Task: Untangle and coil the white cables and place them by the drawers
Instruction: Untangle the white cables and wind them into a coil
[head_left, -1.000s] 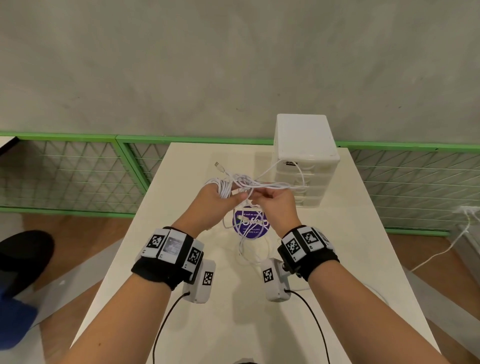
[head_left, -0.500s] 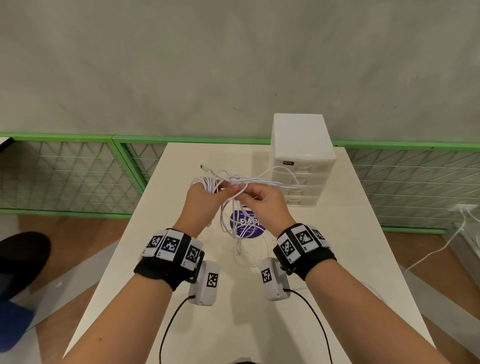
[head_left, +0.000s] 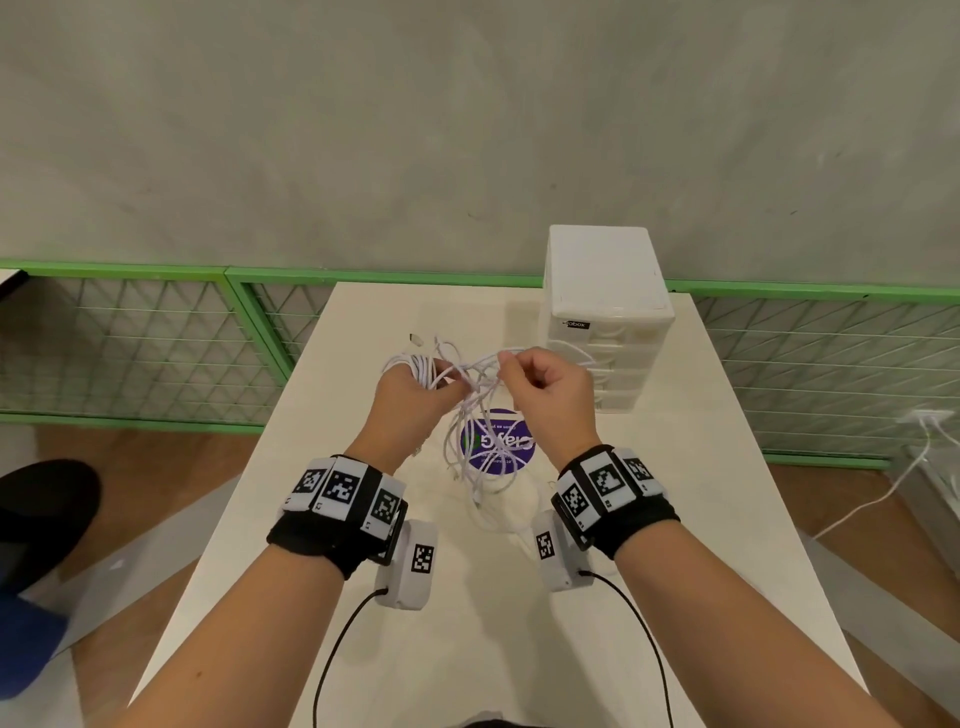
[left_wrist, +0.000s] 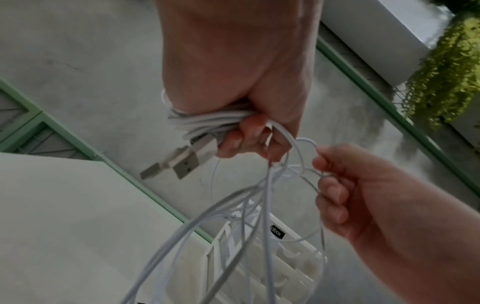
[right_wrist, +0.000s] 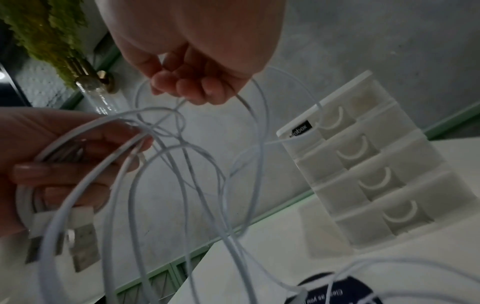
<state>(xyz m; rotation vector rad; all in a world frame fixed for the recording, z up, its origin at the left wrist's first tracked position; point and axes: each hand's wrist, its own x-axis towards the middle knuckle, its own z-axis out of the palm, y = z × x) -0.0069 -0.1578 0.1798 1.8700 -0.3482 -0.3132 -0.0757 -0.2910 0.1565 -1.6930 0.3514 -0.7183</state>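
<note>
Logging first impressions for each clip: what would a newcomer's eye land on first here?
First, the tangle of white cables held up over the middle of the table, loops hanging down toward a purple sticker. The left hand grips a wound bundle with two USB plugs sticking out, while the right hand pinches a thin loop. Behind the right hand, a white set of drawers stands at the table's far edge.

White cables (head_left: 470, 415), purple sticker (head_left: 501, 441)
</note>
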